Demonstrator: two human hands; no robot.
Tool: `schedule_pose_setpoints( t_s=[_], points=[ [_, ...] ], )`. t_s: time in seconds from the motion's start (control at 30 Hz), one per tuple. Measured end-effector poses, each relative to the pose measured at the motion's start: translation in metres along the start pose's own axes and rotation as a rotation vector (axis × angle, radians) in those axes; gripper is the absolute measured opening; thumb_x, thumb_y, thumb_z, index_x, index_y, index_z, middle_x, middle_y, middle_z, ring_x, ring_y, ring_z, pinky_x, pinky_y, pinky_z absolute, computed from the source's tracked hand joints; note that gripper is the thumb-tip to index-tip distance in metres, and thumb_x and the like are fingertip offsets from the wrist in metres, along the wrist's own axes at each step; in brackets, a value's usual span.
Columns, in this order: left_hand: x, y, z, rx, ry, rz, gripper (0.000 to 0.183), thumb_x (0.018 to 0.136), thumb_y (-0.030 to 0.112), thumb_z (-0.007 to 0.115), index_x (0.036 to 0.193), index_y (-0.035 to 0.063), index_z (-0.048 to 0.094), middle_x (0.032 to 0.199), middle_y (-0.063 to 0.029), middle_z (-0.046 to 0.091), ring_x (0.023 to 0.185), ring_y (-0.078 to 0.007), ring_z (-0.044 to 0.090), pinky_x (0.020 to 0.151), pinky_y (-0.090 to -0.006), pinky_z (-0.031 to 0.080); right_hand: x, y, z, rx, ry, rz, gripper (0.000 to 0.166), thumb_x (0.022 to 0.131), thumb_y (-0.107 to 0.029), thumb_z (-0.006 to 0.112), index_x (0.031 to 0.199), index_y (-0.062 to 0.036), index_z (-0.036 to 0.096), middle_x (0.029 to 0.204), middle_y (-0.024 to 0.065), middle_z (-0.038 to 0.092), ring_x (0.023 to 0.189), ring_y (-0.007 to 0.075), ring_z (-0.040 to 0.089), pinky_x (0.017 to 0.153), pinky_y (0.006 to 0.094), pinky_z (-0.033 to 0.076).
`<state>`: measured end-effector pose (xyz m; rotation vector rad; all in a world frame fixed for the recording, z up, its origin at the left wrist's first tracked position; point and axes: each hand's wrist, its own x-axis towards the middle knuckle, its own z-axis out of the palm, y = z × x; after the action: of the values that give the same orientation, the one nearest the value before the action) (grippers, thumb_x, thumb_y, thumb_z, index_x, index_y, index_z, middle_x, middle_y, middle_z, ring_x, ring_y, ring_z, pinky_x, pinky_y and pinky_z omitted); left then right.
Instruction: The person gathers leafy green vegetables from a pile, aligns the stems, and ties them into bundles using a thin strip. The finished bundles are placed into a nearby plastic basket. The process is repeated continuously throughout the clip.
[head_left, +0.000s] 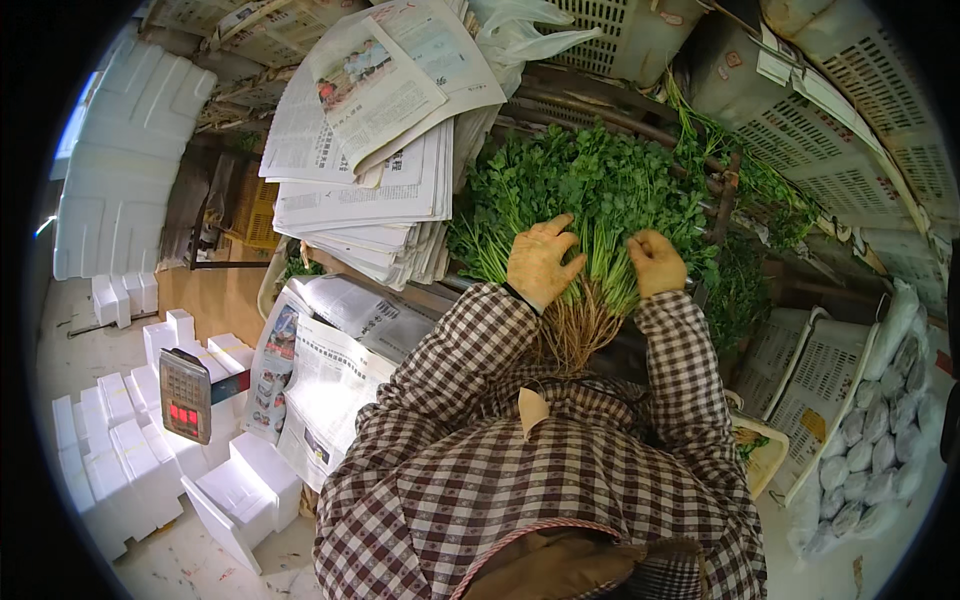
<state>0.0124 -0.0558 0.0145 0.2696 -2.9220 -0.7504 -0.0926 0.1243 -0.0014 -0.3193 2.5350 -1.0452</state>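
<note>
A thick heap of leafy green herbs, probably cilantro (585, 180), lies before me with its brown roots (581, 322) pointing towards my chest. My left hand (546, 262) rests on the stems at the heap's left side, fingers spread and curved. At the right side of the stems is my right hand (656, 262), its fingertips drawn together beside them; whether a stem is pinched there cannot be told. A stack of newspapers (360, 202) stands left of the heap, with loose sheets on top.
White foam boxes (124, 450) crowd the floor at left, near a digital scale display (185, 397). Slatted plastic crates (825, 142) line the top and right. More newspaper (330, 390) lies by my left elbow. A clear bag of wrapped rounded items (870, 442) is at lower right.
</note>
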Motion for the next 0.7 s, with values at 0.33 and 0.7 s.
schedule_pose_setpoints(
  t_s=[0.33,0.7],
  points=[
    [0.006,0.016,0.009,0.04,-0.139,-0.038,0.032,0.078,0.026,0.07,0.104,0.0083,0.063,0.135,-0.0084,0.046,0.12,-0.028,0.046,0.1,-0.0436,0.037,-0.015,-0.014,0.006,-0.338,0.011,-0.091,0.045,0.082,-0.039,0.069,0.107,-0.0027,0.06,0.102,0.0133,0.062,0.082,0.0245,0.061,0.07,0.0366,0.05],
    [0.003,0.017,-0.003,0.043,-0.152,-0.036,0.029,0.081,0.025,0.068,0.103,0.0067,0.064,0.136,-0.0114,0.046,0.117,-0.0297,0.049,0.098,-0.0438,0.039,-0.029,0.043,-0.001,0.664,0.054,0.204,0.031,0.084,-0.011,0.071,0.071,-0.0021,0.044,0.067,0.0006,0.044,0.062,0.0136,0.044,0.056,0.034,0.04]
  ],
)
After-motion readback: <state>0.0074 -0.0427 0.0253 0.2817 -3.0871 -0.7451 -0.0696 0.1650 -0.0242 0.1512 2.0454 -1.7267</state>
